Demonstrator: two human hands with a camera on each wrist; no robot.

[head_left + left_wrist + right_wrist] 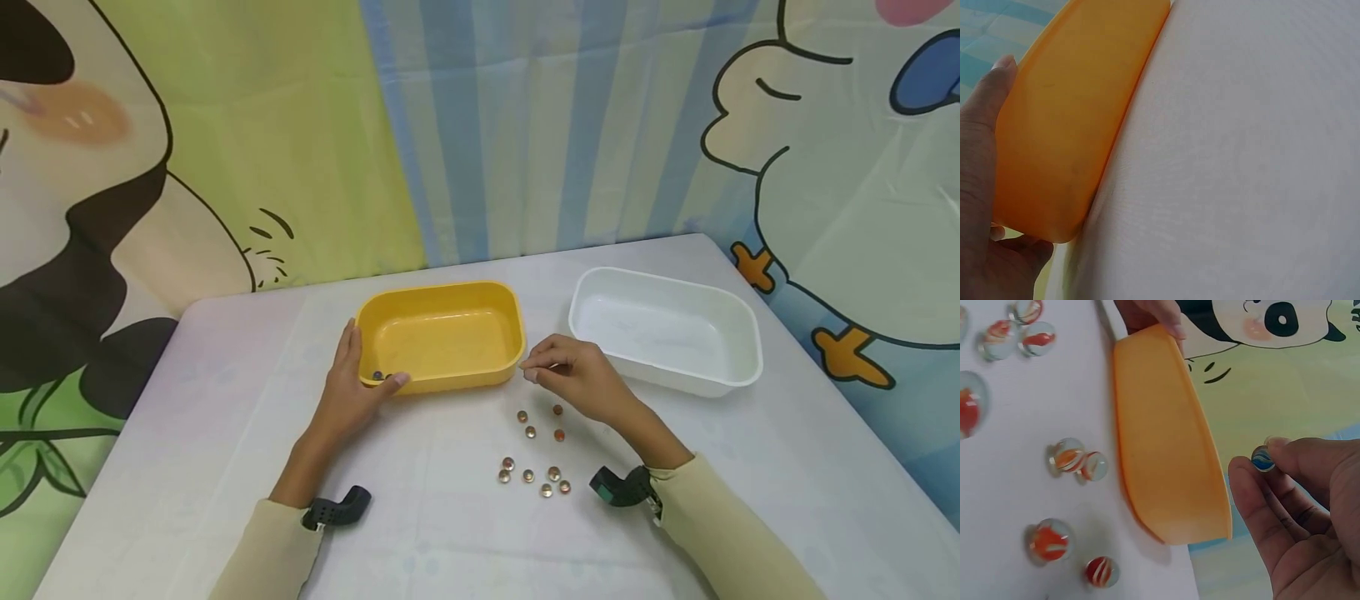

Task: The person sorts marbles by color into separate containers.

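Observation:
My right hand [583, 382] pinches a small blue glass marble [1263, 459] with pale swirls between thumb and fingertips. It is held above the table, just off the front right corner of a yellow plastic basin [442, 329]. At that basin's front left corner, my left hand [347, 396] grips it, thumb over the front rim and fingers along the left side. A couple of dark marbles [377, 376] lie inside, close to the left thumb. Several clear marbles with orange-red swirls [1050, 540] are scattered on the table in front of the basin, below the right hand.
A white basin [667, 321] stands to the right of the yellow one, behind the right hand. A white cloth [435, 517] covers the table. Cartoon-printed curtains [510, 125] hang along the table's back and sides.

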